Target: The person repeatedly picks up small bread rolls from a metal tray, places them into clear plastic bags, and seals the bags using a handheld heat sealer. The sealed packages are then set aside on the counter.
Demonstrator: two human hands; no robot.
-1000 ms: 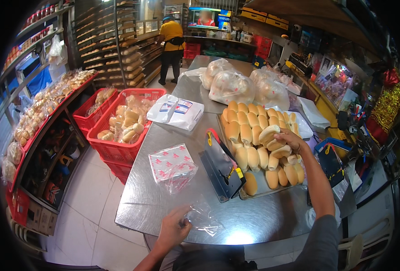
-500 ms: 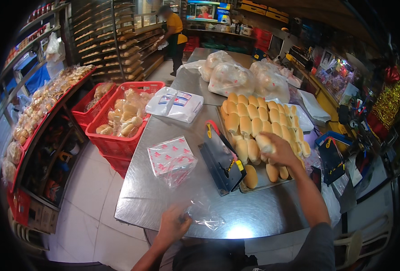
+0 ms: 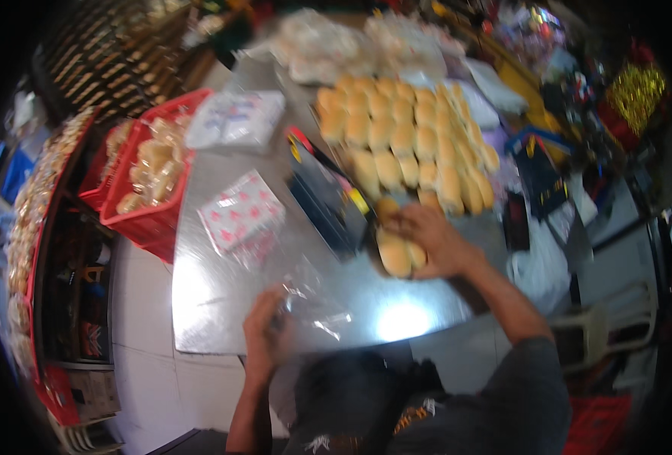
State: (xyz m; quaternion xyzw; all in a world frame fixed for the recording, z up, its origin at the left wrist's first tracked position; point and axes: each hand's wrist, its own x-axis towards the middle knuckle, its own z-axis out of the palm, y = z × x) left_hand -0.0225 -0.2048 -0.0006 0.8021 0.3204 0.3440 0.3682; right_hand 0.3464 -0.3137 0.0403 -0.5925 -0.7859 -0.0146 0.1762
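Note:
My right hand (image 3: 436, 241) is closed around a couple of golden bread rolls (image 3: 396, 255), just off the near edge of a tray of rolls (image 3: 396, 125). These lie in tight rows on the steel table (image 3: 199, 273). At the table's front edge, my left hand (image 3: 266, 326) pinches a clear plastic bag (image 3: 317, 307) that lies loosely on the metal. That hand is blurred by motion. Between the bag and the tray stands a dark box-like holder (image 3: 324, 208) with a red and yellow tool along its top.
A pink-patterned pack in clear plastic (image 3: 241, 212) lies left of the holder, with a white packet (image 3: 237, 120) behind it. Red crates (image 3: 146, 220) hold bagged bread at the left. Big bags of bread (image 3: 324, 49) stand at the back. A chair (image 3: 593, 337) is at the right.
My right hand has come back from the tray toward me, carrying rolls. The left hand still has the plastic bag. The view has tilted down, and the co-worker is now mostly out of view.

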